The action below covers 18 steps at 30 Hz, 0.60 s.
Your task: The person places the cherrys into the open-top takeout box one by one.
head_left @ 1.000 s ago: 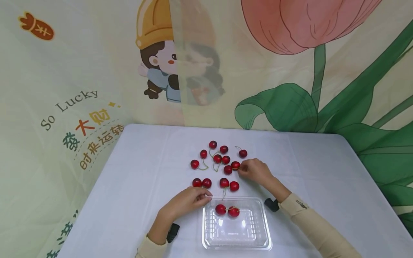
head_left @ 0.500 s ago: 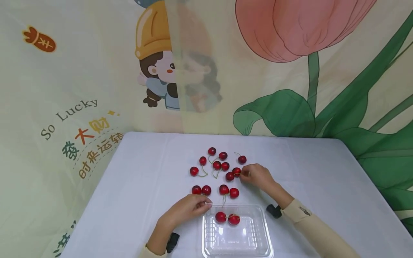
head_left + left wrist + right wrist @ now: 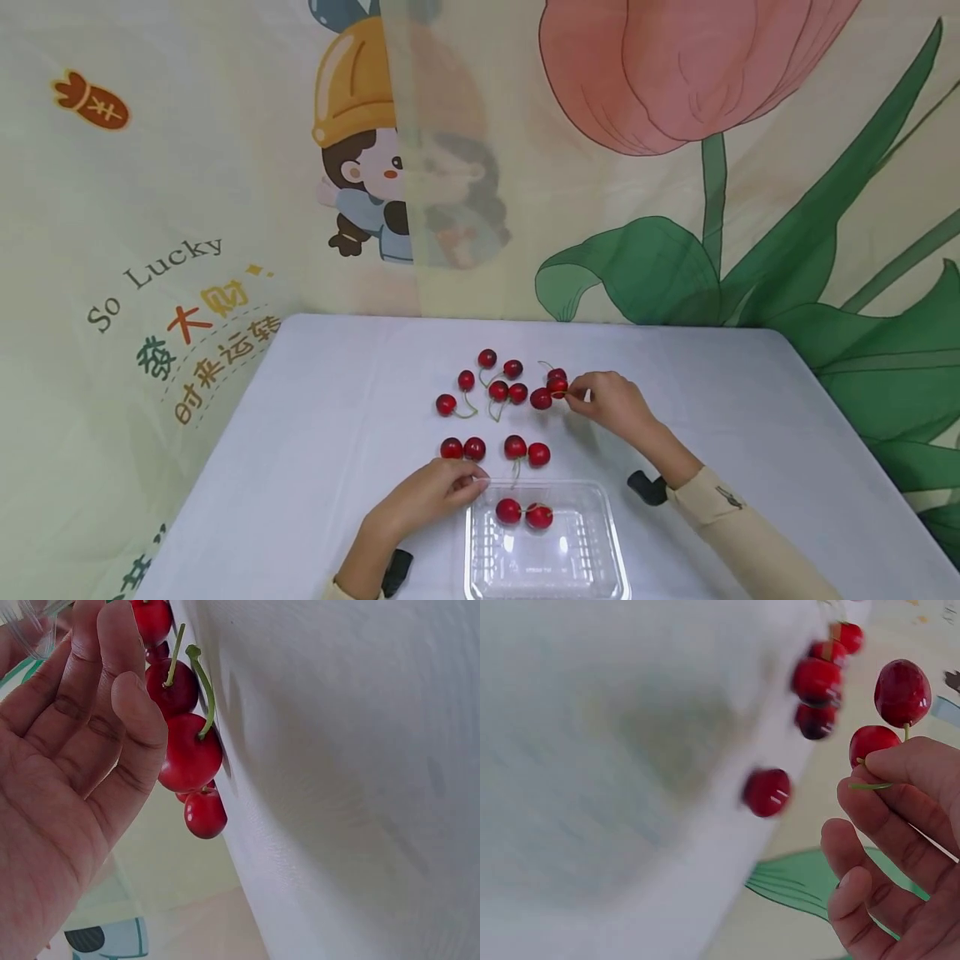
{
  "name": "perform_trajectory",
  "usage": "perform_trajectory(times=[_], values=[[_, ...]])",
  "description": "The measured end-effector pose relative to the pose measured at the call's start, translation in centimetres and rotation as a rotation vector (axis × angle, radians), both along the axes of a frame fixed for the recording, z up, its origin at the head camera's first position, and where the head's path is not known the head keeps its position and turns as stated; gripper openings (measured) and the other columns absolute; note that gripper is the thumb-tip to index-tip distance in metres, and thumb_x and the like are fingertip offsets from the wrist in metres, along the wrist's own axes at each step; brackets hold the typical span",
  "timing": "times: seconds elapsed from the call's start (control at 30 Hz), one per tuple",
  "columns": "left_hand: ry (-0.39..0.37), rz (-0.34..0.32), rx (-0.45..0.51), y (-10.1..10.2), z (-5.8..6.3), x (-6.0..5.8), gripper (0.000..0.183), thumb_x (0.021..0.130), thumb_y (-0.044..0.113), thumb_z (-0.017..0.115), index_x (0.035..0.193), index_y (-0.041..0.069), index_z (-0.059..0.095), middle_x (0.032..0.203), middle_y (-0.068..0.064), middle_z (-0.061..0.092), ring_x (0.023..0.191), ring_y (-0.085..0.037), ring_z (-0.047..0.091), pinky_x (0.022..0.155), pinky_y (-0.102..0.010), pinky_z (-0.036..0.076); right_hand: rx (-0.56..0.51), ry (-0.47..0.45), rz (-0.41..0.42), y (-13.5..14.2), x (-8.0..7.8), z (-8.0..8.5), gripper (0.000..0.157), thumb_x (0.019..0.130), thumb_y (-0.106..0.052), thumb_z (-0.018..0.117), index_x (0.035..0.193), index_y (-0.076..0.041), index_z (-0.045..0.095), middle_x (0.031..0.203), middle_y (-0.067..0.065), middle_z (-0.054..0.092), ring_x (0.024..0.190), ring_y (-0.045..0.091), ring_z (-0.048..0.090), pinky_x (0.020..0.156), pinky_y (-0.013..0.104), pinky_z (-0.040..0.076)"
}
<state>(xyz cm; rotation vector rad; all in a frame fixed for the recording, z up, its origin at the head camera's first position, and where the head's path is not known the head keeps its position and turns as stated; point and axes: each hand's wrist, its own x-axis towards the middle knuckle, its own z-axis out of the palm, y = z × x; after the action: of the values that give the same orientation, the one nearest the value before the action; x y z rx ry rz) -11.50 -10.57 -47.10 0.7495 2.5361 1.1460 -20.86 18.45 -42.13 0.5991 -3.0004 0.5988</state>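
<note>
My right hand (image 3: 611,404) pinches the green stems of a pair of red cherries (image 3: 902,694) between thumb and forefinger. The pair hangs above the table and overlaps a single dark cherry behind it in the head view. My left hand (image 3: 438,492) holds the far left corner of a clear plastic container (image 3: 547,575) between thumb and fingers. Two joined cherries (image 3: 508,512) lie in that container, near its far side. Just beyond the left fingers sit two cherries (image 3: 191,754), their short stems showing in the left wrist view.
Another pair of cherries (image 3: 538,454) lies by the container's far rim, stems toward it. Several more cherries (image 3: 498,391) with stems are scattered farther back on the white-covered table (image 3: 337,417). A printed cloth (image 3: 465,292) hangs behind the table.
My right hand has lifted the cherry pair off the table and moved it slightly right and away. The left hand keeps its place at the container. The head view has shifted slightly.
</note>
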Motion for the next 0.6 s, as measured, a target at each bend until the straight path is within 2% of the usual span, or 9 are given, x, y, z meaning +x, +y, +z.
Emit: perform_trajectory(times=[0.23, 0.6], values=[[0.022, 0.0, -0.011, 0.1, 0.2, 0.2, 0.023, 0.099, 0.025, 0.058, 0.104, 0.007, 0.072, 0.069, 0.013, 0.052, 0.065, 0.0, 0.048, 0.063, -0.019, 0.044, -0.038, 0.15, 0.021, 0.8, 1.1, 2.8, 0.004, 0.084, -0.01, 0.074, 0.086, -0.007, 0.076, 0.073, -0.001, 0.067, 0.062, 0.013, 0.052, 0.054, 0.025, 0.044], [0.007, -0.01, 0.008, 0.1, 0.1, 0.2, 0.023, 0.099, 0.024, 0.058, 0.104, 0.006, 0.072, 0.066, 0.012, 0.05, 0.062, 0.001, 0.045, 0.059, -0.019, 0.042, -0.086, 0.24, 0.076, 1.1, 3.5, 5.6, 0.006, 0.082, -0.01, 0.076, 0.088, -0.008, 0.077, 0.074, -0.003, 0.068, 0.065, 0.011, 0.055, 0.053, 0.024, 0.045]])
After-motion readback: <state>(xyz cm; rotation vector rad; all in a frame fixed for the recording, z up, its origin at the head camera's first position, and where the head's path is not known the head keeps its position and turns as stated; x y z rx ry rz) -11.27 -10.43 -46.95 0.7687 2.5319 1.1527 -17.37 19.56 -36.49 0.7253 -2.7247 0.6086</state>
